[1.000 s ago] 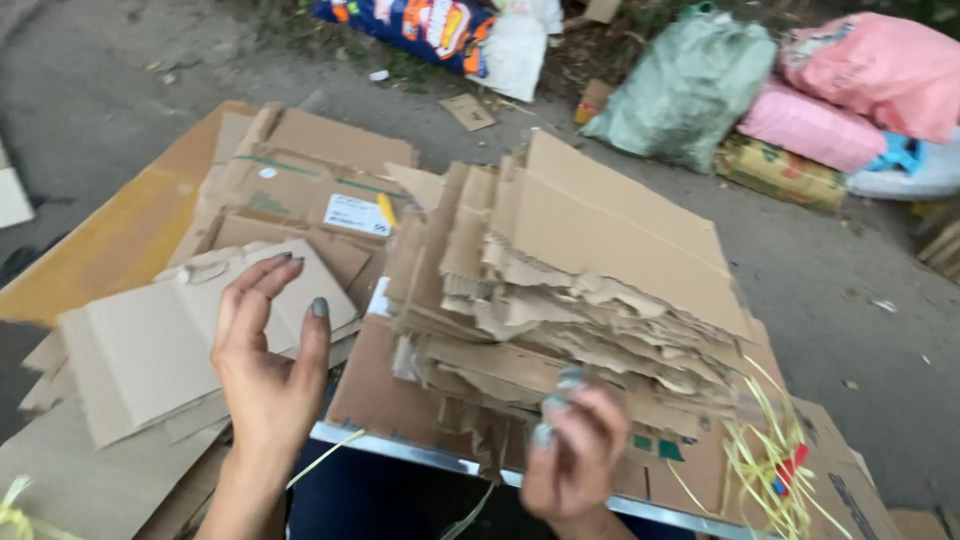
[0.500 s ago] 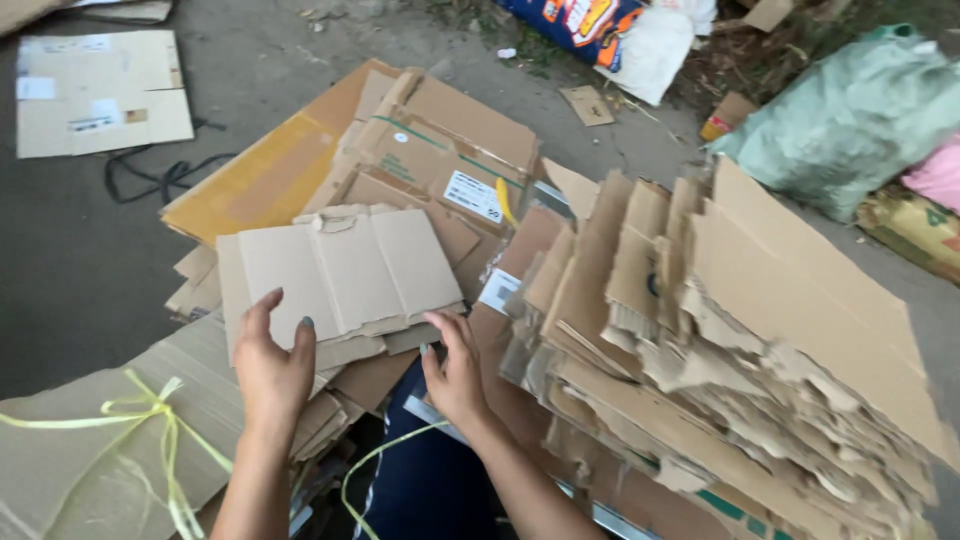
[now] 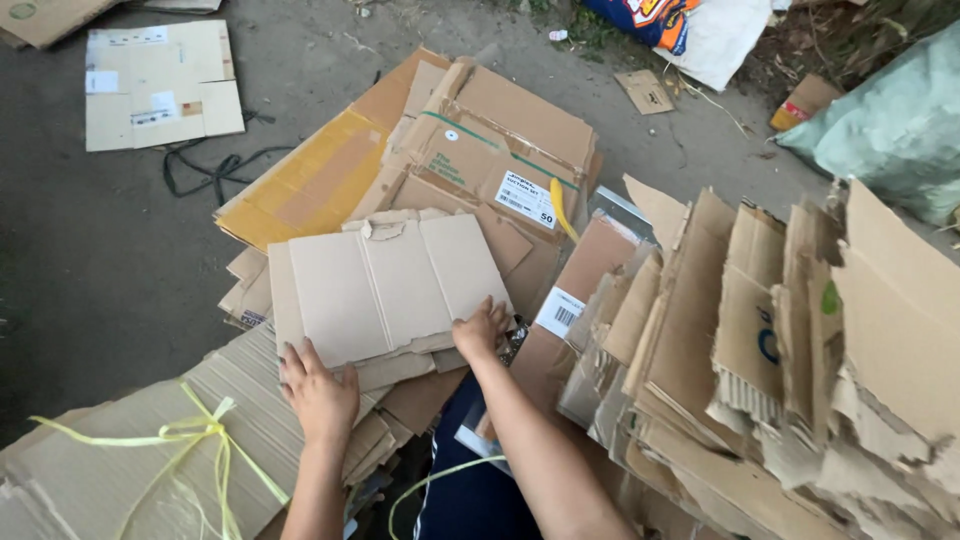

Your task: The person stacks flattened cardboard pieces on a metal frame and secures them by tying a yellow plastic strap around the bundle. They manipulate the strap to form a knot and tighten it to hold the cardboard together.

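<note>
Both my hands press flat, fingers spread, gripping nothing: left hand (image 3: 318, 392) and right hand (image 3: 480, 330) steady the flattened cardboard sheet (image 3: 385, 285) atop the cardboard stack (image 3: 300, 190) so it lies square.

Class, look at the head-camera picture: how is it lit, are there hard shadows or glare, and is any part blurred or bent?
Head view: soft, even daylight, no hard shadows or glare; the flattened carton under the left hand and right hand is sharp; the torn stack at the right edge looks stretched by the wide lens; the ground is dim.
</note>
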